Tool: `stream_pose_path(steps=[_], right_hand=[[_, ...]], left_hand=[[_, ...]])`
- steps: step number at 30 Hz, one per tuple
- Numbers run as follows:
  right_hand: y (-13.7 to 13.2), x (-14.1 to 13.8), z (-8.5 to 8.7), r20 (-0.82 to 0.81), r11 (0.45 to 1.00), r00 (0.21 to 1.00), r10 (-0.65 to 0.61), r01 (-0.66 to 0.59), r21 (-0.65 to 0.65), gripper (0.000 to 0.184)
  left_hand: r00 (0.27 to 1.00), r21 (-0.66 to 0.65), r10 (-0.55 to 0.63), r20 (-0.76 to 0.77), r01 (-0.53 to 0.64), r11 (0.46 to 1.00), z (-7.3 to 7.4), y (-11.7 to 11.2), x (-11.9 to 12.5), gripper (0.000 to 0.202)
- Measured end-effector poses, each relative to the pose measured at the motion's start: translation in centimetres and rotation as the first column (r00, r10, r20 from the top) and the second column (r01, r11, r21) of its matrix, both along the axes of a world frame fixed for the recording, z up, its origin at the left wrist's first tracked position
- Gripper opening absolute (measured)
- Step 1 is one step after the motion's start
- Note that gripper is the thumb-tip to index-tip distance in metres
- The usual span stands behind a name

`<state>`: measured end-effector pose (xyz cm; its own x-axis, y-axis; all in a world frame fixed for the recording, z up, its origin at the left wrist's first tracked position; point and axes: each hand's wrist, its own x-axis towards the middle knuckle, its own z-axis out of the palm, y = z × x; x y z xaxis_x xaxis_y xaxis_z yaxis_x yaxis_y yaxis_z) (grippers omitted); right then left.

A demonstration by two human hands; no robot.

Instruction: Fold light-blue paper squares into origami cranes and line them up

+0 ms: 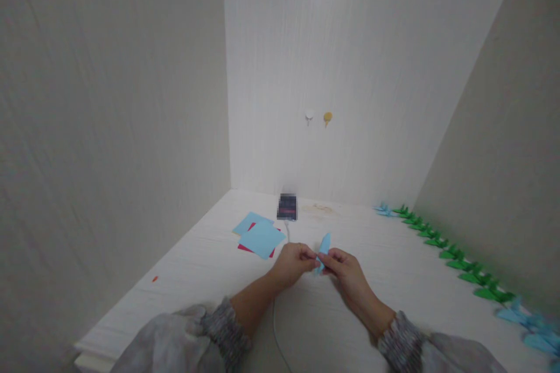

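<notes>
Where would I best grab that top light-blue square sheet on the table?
Probably its near corner, coming from the front: the light-blue square paper sheet lies flat, turned like a diamond, and that corner seems to jut past the red paper beneath, giving an edge to pinch.

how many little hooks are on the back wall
2: a small white wall hook and, just right of it, a small gold wall hook, both on the white back wall. None seems hidden.

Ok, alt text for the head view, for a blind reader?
The left hand and right hand pinch a small folded blue paper above a white table. Behind lie blue and red paper sheets and a phone on a cable; green paper figures line the right wall.
</notes>
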<state>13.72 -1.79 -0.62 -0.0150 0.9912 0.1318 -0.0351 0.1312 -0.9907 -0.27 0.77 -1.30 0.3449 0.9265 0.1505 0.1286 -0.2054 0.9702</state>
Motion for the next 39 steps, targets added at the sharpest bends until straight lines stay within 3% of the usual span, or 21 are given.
stream_pose_path(steps=[6,22,30,39], right_hand=[[-0.1,0.1,0.0,-0.057,0.998,0.997,0.058,-0.058,0.002,0.019],[0.0,0.2,0.0,-0.05,1.0,0.999,-0.016,0.016,-0.002,0.023],[0.4,0.1,-0.6,-0.016,0.998,0.998,-0.057,0.058,0.022,0.023],[0.7,0.1,-1.5,-0.033,1.0,0.999,-0.014,0.015,0.009,0.024]], left_hand=[[0.99,-0.16,-0.018,0.139,0.041,0.986,1.0,-0.3,0.2,0.028],[0.968,-0.25,-0.149,0.203,0.199,0.948,0.2,-0.3,0.5,0.036],[0.986,-0.172,-0.151,0.065,0.16,0.972,-0.7,0.2,0.6,0.034],[0.988,-0.136,-0.156,0.021,0.157,0.978,-0.4,0.2,0.3,0.033]])
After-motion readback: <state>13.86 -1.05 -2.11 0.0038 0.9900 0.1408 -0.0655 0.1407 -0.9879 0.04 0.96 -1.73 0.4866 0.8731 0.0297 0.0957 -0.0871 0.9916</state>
